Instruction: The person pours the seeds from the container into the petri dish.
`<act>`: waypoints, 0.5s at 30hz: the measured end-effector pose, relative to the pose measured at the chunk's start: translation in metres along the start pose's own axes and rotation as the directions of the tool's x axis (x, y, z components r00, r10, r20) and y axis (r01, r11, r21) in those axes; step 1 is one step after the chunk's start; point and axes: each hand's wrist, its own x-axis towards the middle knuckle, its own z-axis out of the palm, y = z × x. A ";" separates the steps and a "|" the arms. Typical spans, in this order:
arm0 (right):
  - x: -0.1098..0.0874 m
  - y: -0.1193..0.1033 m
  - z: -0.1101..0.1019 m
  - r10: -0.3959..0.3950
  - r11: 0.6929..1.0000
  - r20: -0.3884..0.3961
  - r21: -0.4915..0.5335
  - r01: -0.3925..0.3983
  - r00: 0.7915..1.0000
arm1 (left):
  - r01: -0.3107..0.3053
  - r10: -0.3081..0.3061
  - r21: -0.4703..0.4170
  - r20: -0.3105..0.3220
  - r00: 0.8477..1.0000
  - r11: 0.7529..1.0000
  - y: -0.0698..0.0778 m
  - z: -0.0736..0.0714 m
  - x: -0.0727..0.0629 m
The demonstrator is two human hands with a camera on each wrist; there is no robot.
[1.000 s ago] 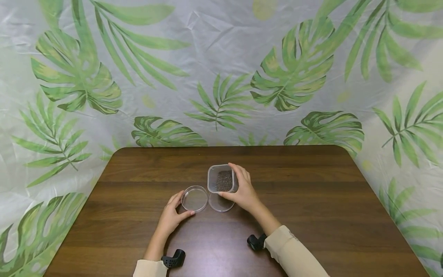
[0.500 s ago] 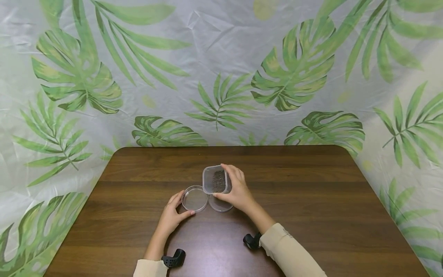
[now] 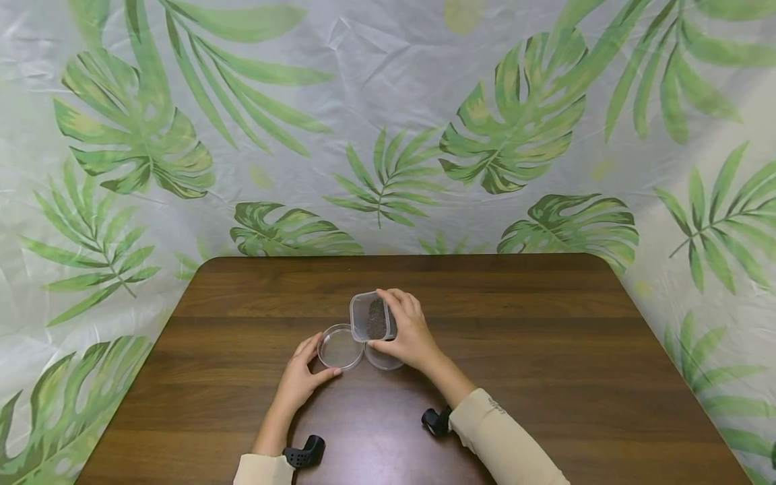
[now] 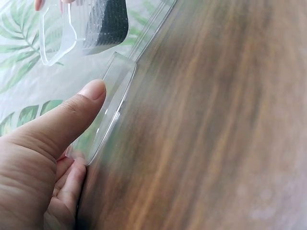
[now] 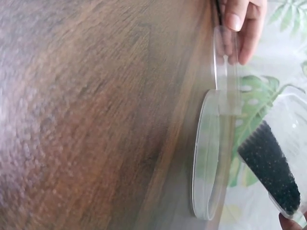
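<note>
My left hand (image 3: 300, 377) holds a clear round petri dish (image 3: 341, 348) by its sides on the table, thumb on the near side and fingers on the far side. In the left wrist view the thumb lies against the dish wall (image 4: 117, 91). My right hand (image 3: 413, 337) grips a clear square plastic container (image 3: 360, 316), raised and tilted to the left. Dark, soil-like grains (image 5: 272, 165) lie slanted inside it. The container's lower left corner overlaps the dish's rim in the head view. A second clear round dish (image 3: 384, 360) sits to the right, partly hidden beneath the container.
The brown wooden table (image 3: 533, 350) stretches out around both hands. Behind its far edge hangs a pale cloth (image 3: 388, 87) with green leaf print. Each wrist carries a black camera; the right one (image 3: 436, 422) is near the table's middle.
My right hand has moved left with the container, toward the held dish, and tilted it further. The grains now show as a narrower band. My left hand and both dishes stay put.
</note>
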 end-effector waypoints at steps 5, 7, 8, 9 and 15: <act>0.001 -0.001 0.002 -0.033 0.998 0.011 -0.062 0.034 0.999 | -0.009 0.009 -0.006 -0.005 1.000 1.000 0.000 0.000 0.000; 0.002 -0.001 0.002 -0.049 0.995 0.014 -0.087 0.050 0.999 | -0.013 0.013 -0.001 -0.005 1.000 1.000 -0.001 0.000 0.000; 0.002 -0.001 0.003 -0.055 0.994 0.016 -0.098 0.056 0.998 | -0.012 0.012 -0.003 -0.006 1.000 1.000 -0.001 0.000 0.000; 0.002 -0.001 0.003 -0.060 0.992 0.018 -0.109 0.061 0.998 | -0.011 0.011 -0.003 -0.006 1.000 1.000 0.000 0.000 0.000; 0.002 -0.001 0.004 -0.079 0.985 0.036 -0.148 0.083 0.996 | -0.007 0.007 -0.012 -0.004 1.000 1.000 -0.001 0.001 0.001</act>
